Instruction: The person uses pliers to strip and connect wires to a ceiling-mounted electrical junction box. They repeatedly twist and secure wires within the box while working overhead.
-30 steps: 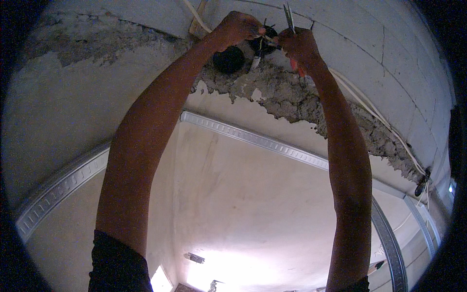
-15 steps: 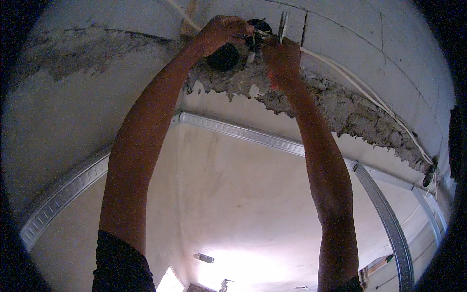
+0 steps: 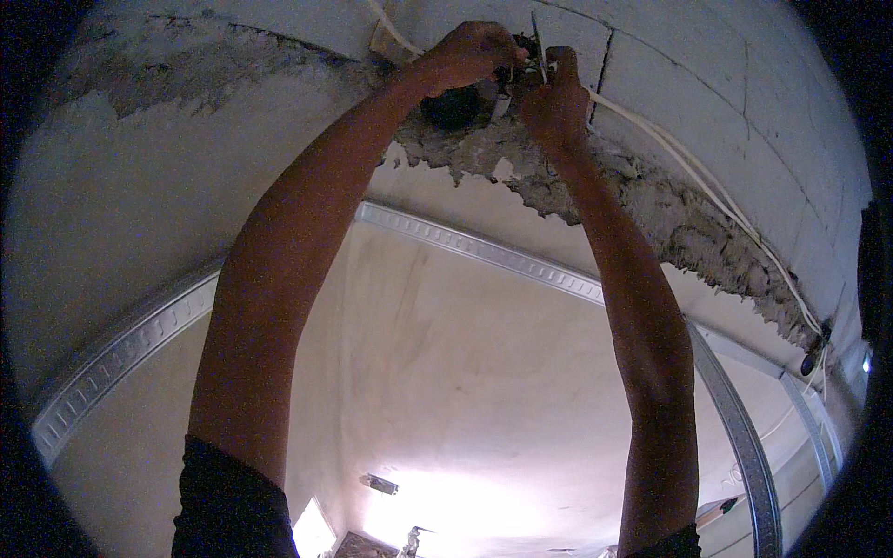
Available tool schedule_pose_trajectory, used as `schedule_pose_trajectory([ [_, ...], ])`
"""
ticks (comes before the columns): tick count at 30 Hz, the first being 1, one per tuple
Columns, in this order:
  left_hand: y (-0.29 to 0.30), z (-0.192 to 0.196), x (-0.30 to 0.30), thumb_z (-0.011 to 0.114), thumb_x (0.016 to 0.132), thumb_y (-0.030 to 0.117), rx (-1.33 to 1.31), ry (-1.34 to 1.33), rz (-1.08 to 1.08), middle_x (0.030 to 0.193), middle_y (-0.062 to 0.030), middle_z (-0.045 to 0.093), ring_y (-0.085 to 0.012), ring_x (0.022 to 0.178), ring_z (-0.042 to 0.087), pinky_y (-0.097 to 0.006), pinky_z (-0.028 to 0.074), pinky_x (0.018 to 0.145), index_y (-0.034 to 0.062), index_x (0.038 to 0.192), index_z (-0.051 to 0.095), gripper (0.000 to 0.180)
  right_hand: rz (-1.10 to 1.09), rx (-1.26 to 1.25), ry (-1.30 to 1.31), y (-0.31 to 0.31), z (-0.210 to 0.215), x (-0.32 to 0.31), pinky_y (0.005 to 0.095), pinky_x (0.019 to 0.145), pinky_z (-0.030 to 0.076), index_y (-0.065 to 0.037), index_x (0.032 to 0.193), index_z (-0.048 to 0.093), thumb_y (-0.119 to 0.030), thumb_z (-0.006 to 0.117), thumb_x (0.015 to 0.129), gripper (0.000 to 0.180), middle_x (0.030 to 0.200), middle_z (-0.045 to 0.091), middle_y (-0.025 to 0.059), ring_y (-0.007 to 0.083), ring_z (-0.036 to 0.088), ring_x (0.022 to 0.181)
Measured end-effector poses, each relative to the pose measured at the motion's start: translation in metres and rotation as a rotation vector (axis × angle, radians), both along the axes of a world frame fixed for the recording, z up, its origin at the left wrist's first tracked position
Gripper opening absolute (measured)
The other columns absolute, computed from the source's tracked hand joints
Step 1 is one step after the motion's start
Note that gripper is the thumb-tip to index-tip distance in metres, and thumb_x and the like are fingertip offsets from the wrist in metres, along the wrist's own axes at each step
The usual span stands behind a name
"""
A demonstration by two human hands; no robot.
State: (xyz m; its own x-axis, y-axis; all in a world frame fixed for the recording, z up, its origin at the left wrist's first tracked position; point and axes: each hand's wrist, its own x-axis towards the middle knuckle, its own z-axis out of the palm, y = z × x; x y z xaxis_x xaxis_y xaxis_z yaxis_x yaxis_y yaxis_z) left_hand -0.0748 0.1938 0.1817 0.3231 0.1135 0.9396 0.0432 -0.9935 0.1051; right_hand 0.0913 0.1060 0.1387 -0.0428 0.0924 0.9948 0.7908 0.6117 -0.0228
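Wires at a dark round hole in the rough wall: left hand and right hand both pinch them, fingers curled together; white cable runs rightward.

Rough, crumbly grey mortar band along broken wall edge; matt, grainy. Smooth matt plaster on wall blocks, pale, with thin joint lines. Perforated metal profile, dull silver, lightly reflective. White cable, smooth plastic sheath. Dark round recessed box, matt, probably plastic. Thin metal tool shaft between left hand and right hand, slightly shiny.
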Motion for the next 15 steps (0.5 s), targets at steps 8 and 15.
schedule_pose_trajectory([
  [8, 0.000, -0.005, -0.002, 0.069, 0.096, 0.030, 0.207, -0.020, 0.030, 0.087, -0.0049, 0.069, -0.0174, 0.079, 0.067, -0.036, 0.056, 0.072, 0.0063, 0.100, 0.068, 0.024, -0.036, 0.317, -0.230, 0.013, 0.002, -0.003, 0.0509, 0.067, 0.055, -0.009, 0.111, 0.052, -0.007, 0.074, 0.083, 0.036, 0.088, 0.070, 0.0223, 0.0461, 0.070, 0.082],
  [15, -0.017, -0.021, 0.006, 0.067, 0.098, 0.033, -0.014, -0.092, 0.002, 0.092, -0.0098, 0.072, -0.0217, 0.082, 0.072, -0.040, 0.059, 0.074, 0.0026, 0.101, 0.066, 0.031, -0.337, 0.550, -0.519, 0.026, 0.022, 0.021, 0.0488, 0.066, 0.056, -0.008, 0.111, 0.052, -0.013, 0.077, 0.085, 0.037, 0.087, 0.070, 0.0203, 0.0447, 0.071, 0.079],
])
